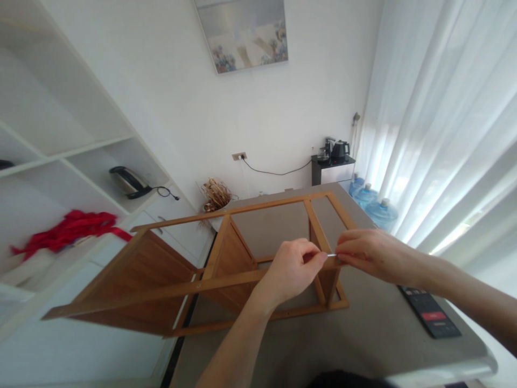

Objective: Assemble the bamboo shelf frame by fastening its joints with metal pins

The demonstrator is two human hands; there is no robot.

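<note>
A wooden shelf frame point(161, 293) lies on its side on a grey table point(307, 345), one end reaching past the table's left edge. Above its right end, my left hand point(288, 269) and my right hand point(365, 252) face each other with thumbs and fingers pinched. A short, thin, pale rod point(332, 255) spans the gap between the fingertips, each hand gripping one end. Its exact kind is too small to make out. The rod is close over the frame's upper rail, and I cannot tell whether it touches the wood.
A dark phone-like slab point(432, 312) lies at the table's right. Blue water bottles point(382, 213) stand by the white curtain point(436, 108). Behind are a black kettle point(340, 150) on a small cabinet and dried plants point(216, 195). White shelving point(92, 148) on the left holds another kettle point(128, 182) and red cloth point(70, 230).
</note>
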